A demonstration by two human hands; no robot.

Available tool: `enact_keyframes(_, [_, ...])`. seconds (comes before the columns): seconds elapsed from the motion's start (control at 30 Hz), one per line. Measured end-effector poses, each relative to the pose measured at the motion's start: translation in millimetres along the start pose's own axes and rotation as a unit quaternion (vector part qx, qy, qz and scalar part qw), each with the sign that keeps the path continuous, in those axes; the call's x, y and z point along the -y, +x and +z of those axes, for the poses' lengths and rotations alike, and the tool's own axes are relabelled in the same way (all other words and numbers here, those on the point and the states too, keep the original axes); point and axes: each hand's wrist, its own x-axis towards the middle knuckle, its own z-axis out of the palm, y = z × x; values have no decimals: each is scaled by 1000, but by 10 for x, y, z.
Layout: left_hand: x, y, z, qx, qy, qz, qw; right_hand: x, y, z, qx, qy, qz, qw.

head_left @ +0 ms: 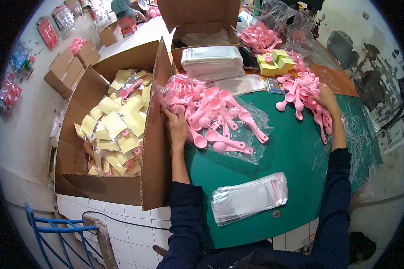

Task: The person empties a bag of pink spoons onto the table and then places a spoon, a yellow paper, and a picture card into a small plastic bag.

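My left hand (177, 126) is at the left edge of a clear plastic bag (253, 154), close against the cardboard box's side. Its fingers look closed on the bag's edge, partly hidden. Pink measuring spoons (211, 105) fill this bag and spill across its front. On the right, my right hand (327, 98) is closed over the side of a second heap of pink measuring spoons (297, 92); its fingertips are among the spoons. Nearer my body lies a stack of clear plastic sleeves (249, 198) on the green table (242, 177).
The large cardboard box (156, 148) on my left holds many packets with pale yellow cards (116, 125). Behind are stacked clear sleeves (211, 58), yellow small boxes (276, 62) and another spoon heap (260, 36). A blue metal frame (54, 228) stands lower left. A person (123, 9) sits far back.
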Motion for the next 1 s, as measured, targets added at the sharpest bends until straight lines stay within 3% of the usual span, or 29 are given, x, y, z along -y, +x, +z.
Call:
enact_keyframes(0.07, [-18,9,-13,-16,33,29,999,374,-86,-331,-45,-100,31,993])
enact_keyframes(0.1, [-30,6,-21,-10,27,11,1000,534,-138,-428,52,58,18,997])
enact_keyframes(0.13, [-48,-6,-22,-3,21,-9,1000,696,-215,-521,151,212,4,966])
enact_keyframes(0.17, [-48,-17,-20,7,14,-28,999,984,-357,-699,201,399,-102,889])
enact_keyframes(0.2, [2,-4,-4,-3,16,-2,1000,1313,-457,-848,236,469,-216,823])
enact_keyframes(0.23, [29,-7,-2,-6,14,4,1000,1601,-561,-883,274,532,-251,761])
enact_keyframes(0.3, [40,4,18,-11,7,21,1000,2057,-734,-669,162,517,-308,782])
enact_keyframes(0.4, [-13,-16,16,-16,21,27,999,2438,-802,-618,83,421,-347,834])
enact_keyframes(0.53, [-9,-14,-16,4,17,-6,1000,2556,-836,-670,88,273,-347,893])
enact_keyframes(0.63, [38,20,-3,9,-9,1,1000,2434,-823,-738,120,260,-324,902])
enact_keyframes(0.73, [16,4,10,-13,0,25,1000,2250,-748,-679,142,267,-181,936])
enact_keyframes(0.83, [-43,-3,-25,9,2,-13,1000,2204,-704,-432,11,161,-168,972])
enact_keyframes(1.0, [29,8,8,-6,-4,12,1000,2275,-808,-327,78,181,-148,969])
